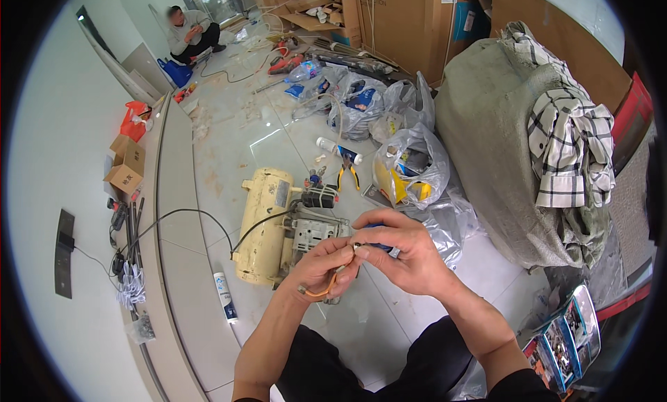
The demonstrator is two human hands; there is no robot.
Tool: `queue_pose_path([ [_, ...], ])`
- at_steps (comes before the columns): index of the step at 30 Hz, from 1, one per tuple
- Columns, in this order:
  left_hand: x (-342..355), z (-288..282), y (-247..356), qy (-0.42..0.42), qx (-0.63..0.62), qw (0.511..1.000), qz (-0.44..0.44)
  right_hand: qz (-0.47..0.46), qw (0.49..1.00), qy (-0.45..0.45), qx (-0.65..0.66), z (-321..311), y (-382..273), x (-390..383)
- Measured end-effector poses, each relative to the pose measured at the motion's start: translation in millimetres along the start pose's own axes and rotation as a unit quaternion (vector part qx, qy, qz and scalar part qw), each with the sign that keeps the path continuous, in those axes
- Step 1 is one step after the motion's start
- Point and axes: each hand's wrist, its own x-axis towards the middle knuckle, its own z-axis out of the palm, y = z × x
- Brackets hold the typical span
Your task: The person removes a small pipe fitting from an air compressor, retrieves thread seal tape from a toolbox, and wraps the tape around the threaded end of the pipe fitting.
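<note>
Both my hands meet in front of me, just right of the air compressor. My left hand (324,266) is closed on a short curved orange hose (321,292) with a metal fitting at its lower end. In my right hand (410,252) is a blue-handled tool (381,246), mostly covered by the fingers, so its exact kind cannot be made out. My fingertips come together at a small dark and metallic end, largely hidden. Behind the hands, the compressor's cream tank (261,225) lies beside its grey motor block (316,233), with a black cable running off left.
Pliers (347,174) with yellow-black handles and a sealant tube (338,150) lie beyond the compressor. Another sealant tube (225,298) is at left. Plastic bags (410,159) and a cloth-draped heap (486,138) stand right. A person (193,35) squats at the far left.
</note>
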Motion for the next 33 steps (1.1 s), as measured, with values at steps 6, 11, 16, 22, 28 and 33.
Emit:
queue_pose_path([
  [6,13,17,-26,0.15,0.054,0.987,0.014,0.045,0.992,0.113,-0.024,-7,10,0],
  [11,20,54,-50,0.234,0.565,0.733,0.298,0.069,0.972,0.187,-0.123,-3,20,-3],
  [16,35,37,-35,0.356,0.588,0.597,0.414,0.032,0.974,0.178,-0.139,12,16,-5],
  [22,30,39,-25,0.298,0.662,0.506,0.466,0.019,0.982,0.155,-0.11,15,2,-6],
  [28,21,43,-33,0.321,0.609,0.603,0.402,0.002,0.993,0.079,-0.084,5,-5,-10],
  [33,16,46,-29,0.29,0.589,0.642,0.396,-0.039,0.992,0.047,-0.108,-2,-7,-10],
])
